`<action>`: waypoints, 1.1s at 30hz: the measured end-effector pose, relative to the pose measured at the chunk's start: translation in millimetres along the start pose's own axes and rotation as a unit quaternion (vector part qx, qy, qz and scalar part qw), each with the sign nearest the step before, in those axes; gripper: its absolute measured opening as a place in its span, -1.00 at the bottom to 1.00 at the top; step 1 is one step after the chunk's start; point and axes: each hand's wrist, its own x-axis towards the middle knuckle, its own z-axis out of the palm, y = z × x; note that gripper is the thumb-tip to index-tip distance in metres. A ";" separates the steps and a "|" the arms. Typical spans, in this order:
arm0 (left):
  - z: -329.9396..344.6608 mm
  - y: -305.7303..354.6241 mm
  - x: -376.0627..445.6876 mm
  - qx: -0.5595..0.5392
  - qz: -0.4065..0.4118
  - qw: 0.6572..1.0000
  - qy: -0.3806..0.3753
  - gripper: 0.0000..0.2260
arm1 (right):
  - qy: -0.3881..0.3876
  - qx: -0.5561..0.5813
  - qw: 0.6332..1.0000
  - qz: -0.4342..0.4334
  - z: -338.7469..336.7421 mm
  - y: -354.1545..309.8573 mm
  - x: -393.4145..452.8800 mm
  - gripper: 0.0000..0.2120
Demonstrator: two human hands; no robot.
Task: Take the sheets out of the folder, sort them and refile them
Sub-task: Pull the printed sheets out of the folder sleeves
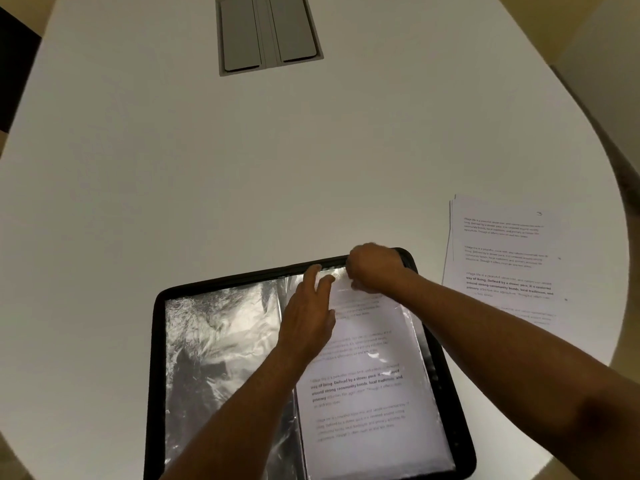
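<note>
I see the black folder lying open on the near part of the white table, its left page a crinkled, empty clear sleeve and its right page a sleeve holding a printed sheet. Both of my hands meet at the far edge of that right page. My left hand lies flat with its fingers straight, pressing down on the sleeve just left of the sheet's top, near the folder's spine. My right hand sits just beside it at the top right corner of the folder, fingers curled in and pinching the sheet's top edge where it meets the sleeve's opening. The two hands are close, almost touching at the fingertips. The sheet itself runs from under my hands back toward me, covering most of the right page.

Well apart to the right, a loose stack of printed sheets rests on the table near its curved edge. At the far side, a grey hatch is set into the tabletop.
</note>
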 end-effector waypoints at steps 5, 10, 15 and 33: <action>-3.6 6.0 -5.7 -0.019 0.005 0.998 0.066 -0.62 | 0.042 0.048 0.998 0.009 -46.4 5.4 10.6 -0.80; -8.2 11.9 -4.7 -0.039 0.068 0.994 0.079 -0.74 | 0.051 0.085 0.995 0.006 -108.9 9.5 19.2 -0.77; -8.6 13.9 -0.5 -0.058 0.090 0.992 0.073 -0.79 | 0.087 0.108 0.990 -0.023 -189.7 26.1 11.9 -0.73; 4.4 26.5 23.7 -0.155 0.020 0.987 -0.039 -0.73 | 0.352 0.393 0.850 0.001 -208.8 219.9 -83.8 -0.90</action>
